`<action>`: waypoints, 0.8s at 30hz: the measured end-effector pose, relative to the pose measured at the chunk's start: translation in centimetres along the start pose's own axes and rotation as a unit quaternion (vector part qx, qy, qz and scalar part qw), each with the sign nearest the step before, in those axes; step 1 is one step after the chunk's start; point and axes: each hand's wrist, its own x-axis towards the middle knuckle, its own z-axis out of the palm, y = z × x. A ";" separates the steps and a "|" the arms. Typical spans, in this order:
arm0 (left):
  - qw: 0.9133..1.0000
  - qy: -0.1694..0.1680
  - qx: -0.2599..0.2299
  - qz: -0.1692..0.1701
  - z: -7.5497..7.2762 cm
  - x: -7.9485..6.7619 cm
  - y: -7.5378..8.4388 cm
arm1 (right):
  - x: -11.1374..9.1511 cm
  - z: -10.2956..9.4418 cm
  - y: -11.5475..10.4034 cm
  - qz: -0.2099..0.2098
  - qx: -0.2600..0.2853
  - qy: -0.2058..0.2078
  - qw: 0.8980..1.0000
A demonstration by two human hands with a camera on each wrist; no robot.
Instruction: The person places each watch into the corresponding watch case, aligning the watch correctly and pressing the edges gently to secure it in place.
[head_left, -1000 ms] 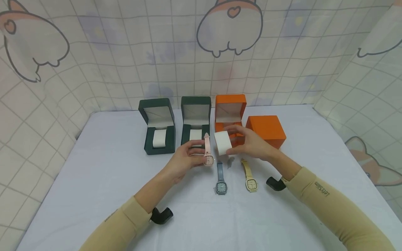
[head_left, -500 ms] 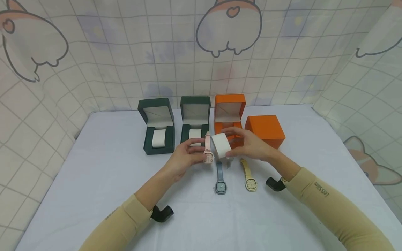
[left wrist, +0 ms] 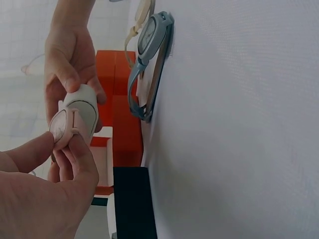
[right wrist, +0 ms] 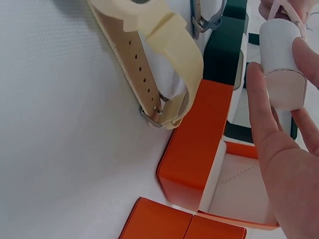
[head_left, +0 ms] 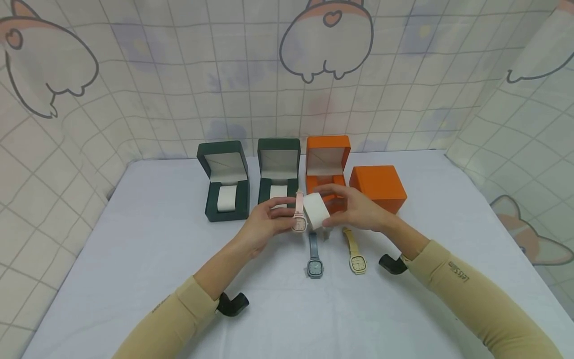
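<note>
Over the middle of the table, my left hand pinches a pink wristwatch by its case, thumb on one side and fingers on the other. Its strap points up and away. Right beside it, my right hand holds a white watch cushion, tilted, between thumb and fingers. In the left wrist view the cushion overlaps the watch's strap side. The right wrist view shows the cushion end-on to the pink strap. Below the hands lie a blue watch and a yellow watch.
Behind the hands stand two open green watch boxes, the left one and the middle one, each with a white cushion inside. An open orange box is behind my right hand, with a shut orange box to its right.
My right hand has moved the white cushion slightly left and toward me, closing the gap to the pink watch. The left hand has shifted only a little; the watch sits slightly higher.
</note>
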 end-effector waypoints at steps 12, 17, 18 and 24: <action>1.000 -0.017 -0.002 0.001 0.0 0.2 -0.1 | -0.1 0.5 0.3 -0.008 -0.001 0.004 1.000; 1.000 -0.016 -0.003 0.009 0.0 0.3 -0.4 | -0.2 0.5 0.0 -0.002 -0.014 0.016 1.000; 1.000 -0.016 0.000 0.014 0.0 0.2 -0.4 | -0.2 0.4 0.0 0.000 -0.015 0.018 1.000; 0.999 -0.031 0.023 0.038 -0.2 0.1 -0.5 | -0.3 0.3 0.1 0.000 -0.015 0.023 1.000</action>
